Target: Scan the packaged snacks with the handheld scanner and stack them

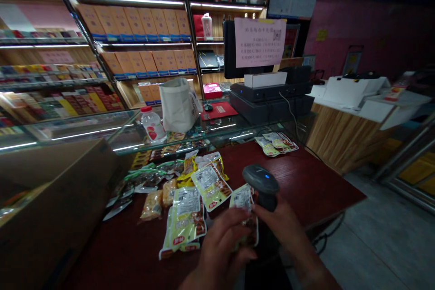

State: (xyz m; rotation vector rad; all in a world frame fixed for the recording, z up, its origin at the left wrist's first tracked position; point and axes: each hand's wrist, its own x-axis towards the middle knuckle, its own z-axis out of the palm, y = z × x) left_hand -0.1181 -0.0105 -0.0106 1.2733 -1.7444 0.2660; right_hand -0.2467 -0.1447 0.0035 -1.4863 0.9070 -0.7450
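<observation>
My left hand (220,247) is shut on a small foil snack packet (244,204), holding it up just under the scanner. My right hand (277,231) grips a black handheld barcode scanner (261,181), which shows a small blue light on top. Its fingers appear to touch the packet's edge too. Below my left hand, a heap of yellow-and-white snack packets (185,219) lies on a dark red wooden counter (306,186). Some packets are partly hidden under others.
A cardboard box (50,195) fills the lower left. Behind the counter stand a glass display case (84,133), a plastic bottle (152,125), a canvas bag (178,105), a cash register with monitor (268,90), and shelves of boxed goods. More packets (276,142) lie at the counter's back right.
</observation>
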